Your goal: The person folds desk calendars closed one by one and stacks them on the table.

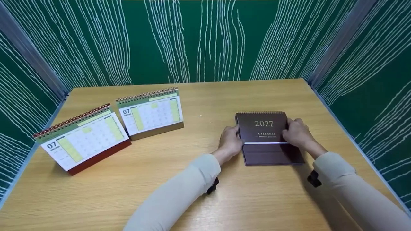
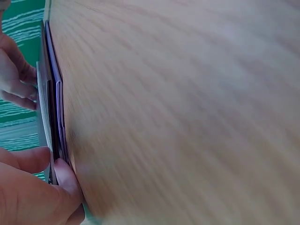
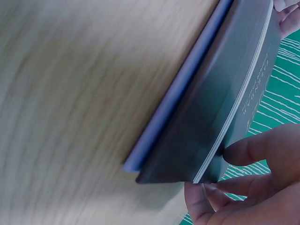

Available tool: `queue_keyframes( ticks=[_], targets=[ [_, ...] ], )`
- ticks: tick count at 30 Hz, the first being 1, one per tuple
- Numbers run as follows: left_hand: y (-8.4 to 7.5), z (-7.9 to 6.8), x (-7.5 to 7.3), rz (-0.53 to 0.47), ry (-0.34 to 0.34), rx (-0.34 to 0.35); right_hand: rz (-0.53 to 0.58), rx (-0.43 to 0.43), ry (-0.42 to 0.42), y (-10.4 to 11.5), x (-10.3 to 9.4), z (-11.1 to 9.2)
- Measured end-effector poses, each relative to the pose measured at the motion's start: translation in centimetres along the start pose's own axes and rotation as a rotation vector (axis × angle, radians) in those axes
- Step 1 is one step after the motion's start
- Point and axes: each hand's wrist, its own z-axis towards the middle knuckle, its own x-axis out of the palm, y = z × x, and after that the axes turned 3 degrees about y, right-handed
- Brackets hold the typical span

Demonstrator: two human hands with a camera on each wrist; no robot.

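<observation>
A dark brown desk calendar with "2027" in gold and a wire spiral along its far edge lies nearly flat on the table, right of centre. My left hand grips its left edge; in the left wrist view the left hand's fingertips pinch it at the side. At the right edge, my right hand holds the cover and page block, thumb on top and fingers beneath in the right wrist view. The brown base panel sticks out toward me below the white page edges.
Two spiral desk calendars stand on the left, both showing "07": one with a red base, the other with a brown base behind it. Green walls with white streaks border the wooden table at the back and sides.
</observation>
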Motion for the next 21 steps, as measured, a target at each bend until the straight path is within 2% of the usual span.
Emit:
queue_keyframes(
  ticks=[7,21],
  targets=[
    [-0.21,-0.3,-0.31,0.005,0.011,0.013,-0.164,-0.039,0.016,0.16,0.1,0.16],
    [0.13,-0.13,-0.38,0.001,0.018,0.015,-0.213,-0.067,-0.024,0.36,0.39,-0.01]
  ],
)
